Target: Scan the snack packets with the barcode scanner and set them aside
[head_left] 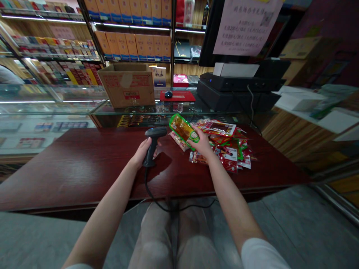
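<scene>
"Watching the left hand [143, 154], what did you see?"

"Its fingers were clamped around a black corded barcode scanner [153, 145], over the dark red bench [84, 168]."

"And the right hand [203, 141]?"

"Its fingers gripped a green-edged snack packet [183, 131], just beside a heap of red-and-green packets [227, 147]."
</scene>
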A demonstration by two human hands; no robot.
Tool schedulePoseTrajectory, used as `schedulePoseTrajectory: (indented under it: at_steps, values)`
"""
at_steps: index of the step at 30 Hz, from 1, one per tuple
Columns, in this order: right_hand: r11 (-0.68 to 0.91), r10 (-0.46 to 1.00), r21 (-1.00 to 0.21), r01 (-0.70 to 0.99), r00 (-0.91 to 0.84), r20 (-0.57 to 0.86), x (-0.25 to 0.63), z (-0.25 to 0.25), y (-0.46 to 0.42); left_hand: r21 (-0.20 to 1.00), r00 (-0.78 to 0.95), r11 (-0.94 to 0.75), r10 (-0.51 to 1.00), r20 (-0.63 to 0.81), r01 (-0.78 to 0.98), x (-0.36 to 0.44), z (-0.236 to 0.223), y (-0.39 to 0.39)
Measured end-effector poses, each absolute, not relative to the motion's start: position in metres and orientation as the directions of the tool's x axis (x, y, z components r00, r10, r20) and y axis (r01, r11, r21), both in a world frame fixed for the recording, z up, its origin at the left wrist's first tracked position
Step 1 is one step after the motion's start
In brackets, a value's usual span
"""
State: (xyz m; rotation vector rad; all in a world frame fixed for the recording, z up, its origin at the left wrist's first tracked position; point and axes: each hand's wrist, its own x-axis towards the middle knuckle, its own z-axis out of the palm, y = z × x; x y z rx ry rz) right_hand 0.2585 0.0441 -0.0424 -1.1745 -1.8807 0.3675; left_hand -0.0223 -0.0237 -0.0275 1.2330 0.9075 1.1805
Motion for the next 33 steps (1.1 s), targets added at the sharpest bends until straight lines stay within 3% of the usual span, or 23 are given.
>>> schedulePoseTrajectory:
  at_steps: [12, 22, 29, 33]
  values:
    - [0.526, 0.838, -0.655, 0.543, -0.201, 0.508, 0.256, -0.047, 0.043, 0.975, 0.184, -0.115, 0.971, 0.151, -0.191, -0.015, -0.029, -0.022]
    - [0.516, 0.837, -0.629, 0.581, -0.189, 0.513, 0.258, -0.043, 0.043, 0.98, 0.195, -0.022, 0.979, 0.061, -0.196, -0.022, -0.034, -0.019]
    - [0.256, 0.842, -0.468, 0.846, 0.043, 0.538, 0.271, -0.031, 0.038, 0.947, 0.177, 0.114, 0.982, -0.062, -0.3, -0.023, -0.031, -0.019]
    - [0.186, 0.827, -0.336, 0.923, 0.038, 0.561, 0.268, -0.033, 0.035, 0.926, 0.141, 0.15, 0.984, -0.107, -0.347, -0.022, -0.025, -0.022]
